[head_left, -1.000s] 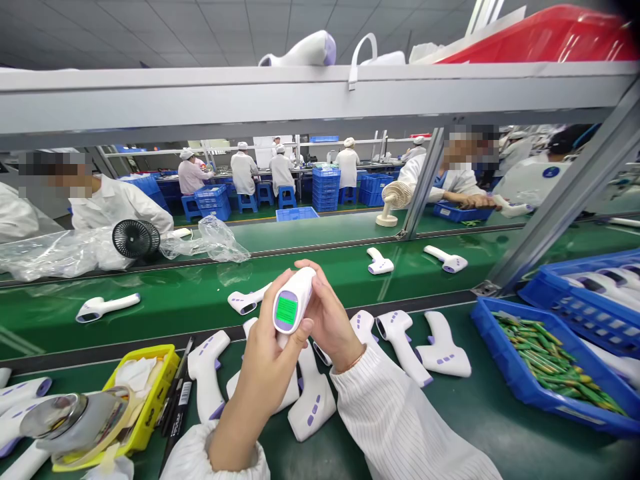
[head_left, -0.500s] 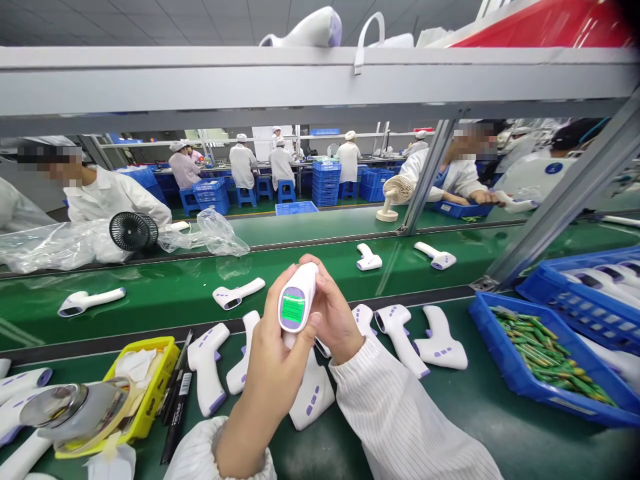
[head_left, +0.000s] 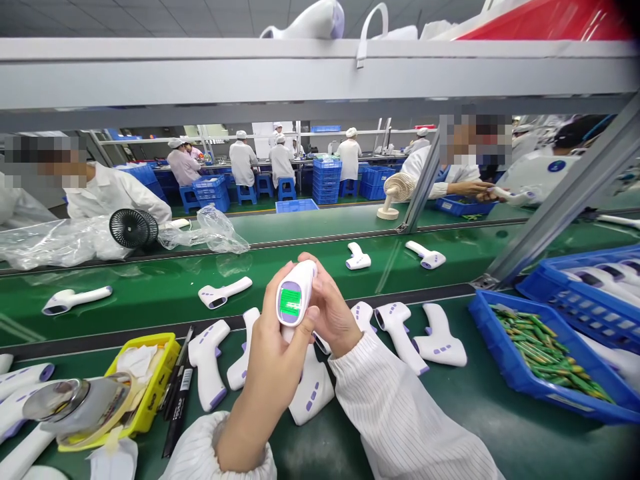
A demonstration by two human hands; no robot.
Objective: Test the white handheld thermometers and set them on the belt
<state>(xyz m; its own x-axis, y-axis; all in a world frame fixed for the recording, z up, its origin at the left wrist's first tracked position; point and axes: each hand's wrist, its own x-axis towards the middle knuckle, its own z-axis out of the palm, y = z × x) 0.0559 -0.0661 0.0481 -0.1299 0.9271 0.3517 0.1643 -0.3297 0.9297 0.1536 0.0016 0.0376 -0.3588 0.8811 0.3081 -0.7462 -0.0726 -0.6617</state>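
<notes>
A white infrared thermometer point(head_left: 303, 277) is held up in front of me, its screen facing me and lit green. My left hand point(head_left: 273, 353) wraps around its left side and handle, with the thumb at the front below the screen. From the right, my right hand point(head_left: 334, 310) has its fingers closed on the far side of the same thermometer. Just under my hands another white thermometer point(head_left: 313, 393) lies on the green bench, partly covered. Several more thermometers, such as one at the left point(head_left: 209, 363) and one at the right point(head_left: 440, 337), lie beside my forearms.
A green conveyor belt point(head_left: 280, 267) carries spaced-out thermometers. At left stand a yellow tray point(head_left: 167, 360), a glass bottle point(head_left: 90, 403) and black markers point(head_left: 179, 413). A blue bin point(head_left: 487, 333) of green parts is at right. A metal shelf point(head_left: 200, 80) spans overhead; co-workers sit beyond.
The thermometers on the belt have shifted left. The held thermometer has moved slightly, and the figures on its green screen look different. A co-worker at right has raised their hands.
</notes>
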